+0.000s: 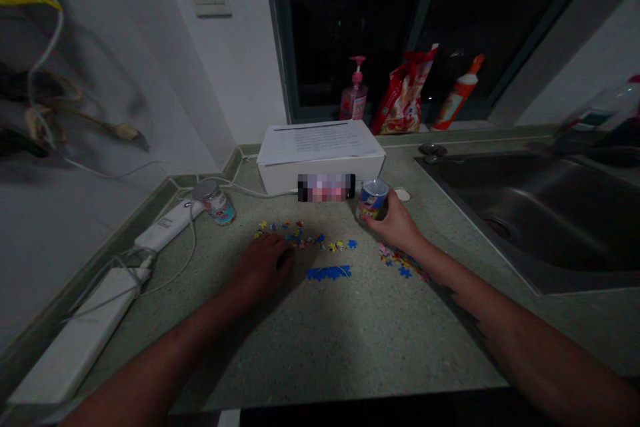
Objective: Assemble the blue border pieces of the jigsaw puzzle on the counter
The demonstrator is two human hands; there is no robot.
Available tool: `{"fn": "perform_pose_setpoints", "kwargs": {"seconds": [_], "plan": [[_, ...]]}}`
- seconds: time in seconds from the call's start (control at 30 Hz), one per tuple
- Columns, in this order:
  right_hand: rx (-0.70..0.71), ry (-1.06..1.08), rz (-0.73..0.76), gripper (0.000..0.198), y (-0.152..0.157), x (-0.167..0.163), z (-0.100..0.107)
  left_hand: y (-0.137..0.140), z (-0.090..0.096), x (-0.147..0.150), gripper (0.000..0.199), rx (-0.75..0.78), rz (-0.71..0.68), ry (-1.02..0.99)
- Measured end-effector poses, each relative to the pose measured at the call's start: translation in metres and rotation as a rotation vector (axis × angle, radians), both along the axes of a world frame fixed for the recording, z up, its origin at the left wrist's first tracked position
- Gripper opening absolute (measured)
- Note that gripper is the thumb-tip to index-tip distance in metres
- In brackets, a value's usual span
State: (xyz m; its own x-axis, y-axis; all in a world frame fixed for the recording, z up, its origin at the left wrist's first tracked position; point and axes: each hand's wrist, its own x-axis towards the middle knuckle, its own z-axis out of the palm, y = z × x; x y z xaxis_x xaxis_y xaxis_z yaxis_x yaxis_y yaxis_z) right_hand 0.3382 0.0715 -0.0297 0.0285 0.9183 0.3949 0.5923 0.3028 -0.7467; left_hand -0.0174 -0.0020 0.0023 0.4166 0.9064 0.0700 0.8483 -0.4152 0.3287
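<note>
The right hand (pixel 401 225) is clamped around a small can (pixel 374 197), thumb on the near side, just in front of the white box (pixel 280 175) at the back of the countertop (pixel 280 347). The can is a short cylinder with a pale, shiny top; its wrap is blue above, with yellow and a touch of red lower down, the print too small to read.

The left hand (pixel 265 263) is lowered palm-down, fingers curled at the near-left edge of a loose spread of jigsaw pieces (pixel 299 238) — whether its fingertips pinch a piece, I cannot tell. These pieces are small and knobbed, mostly blue and yellow, with bits of red and white. A second cluster of pieces (pixel 395 257), in pink, yellow, orange and blue, lies beneath the right wrist and forearm.

Between the two forearms, nearer the person than the spread, sits a joined blue strip (pixel 329 273) — several pieces wide, one row deep, its near edge notched, a thin yellow line curving at either end. A lidded jar (pixel 216 203) stands well to the left, beside a white power strip (pixel 167 223).
</note>
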Motion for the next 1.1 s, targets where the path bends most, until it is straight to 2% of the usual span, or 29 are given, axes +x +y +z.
{"fn": "perform_pose_setpoints", "kwargs": {"seconds": [0.27, 0.5, 0.7, 0.83, 0.93, 1.1], "plan": [[-0.008, -0.013, 0.015, 0.091, 0.001, 0.003, -0.005, 0.002, -0.004, -0.002, 0.022, 0.027, -0.021, 0.013], [0.002, -0.003, 0.001, 0.077, 0.004, 0.005, -0.007, 0.002, -0.007, -0.003, 0.023, 0.047, -0.022, -0.008], [0.019, -0.011, 0.041, 0.081, 0.004, 0.006, -0.010, 0.002, -0.009, -0.004, 0.024, 0.053, -0.021, -0.024], [0.114, -0.037, 0.069, 0.086, 0.000, 0.009, -0.007, 0.002, -0.007, -0.004, 0.023, 0.044, -0.018, -0.021], [0.243, -0.061, -0.003, 0.090, -0.006, 0.013, 0.001, 0.002, -0.006, -0.003, 0.024, 0.046, -0.021, -0.015], [0.516, -0.124, -0.136, 0.073, -0.030, 0.009, 0.033, 0.003, -0.002, -0.005, 0.027, 0.047, -0.006, -0.051]]}}
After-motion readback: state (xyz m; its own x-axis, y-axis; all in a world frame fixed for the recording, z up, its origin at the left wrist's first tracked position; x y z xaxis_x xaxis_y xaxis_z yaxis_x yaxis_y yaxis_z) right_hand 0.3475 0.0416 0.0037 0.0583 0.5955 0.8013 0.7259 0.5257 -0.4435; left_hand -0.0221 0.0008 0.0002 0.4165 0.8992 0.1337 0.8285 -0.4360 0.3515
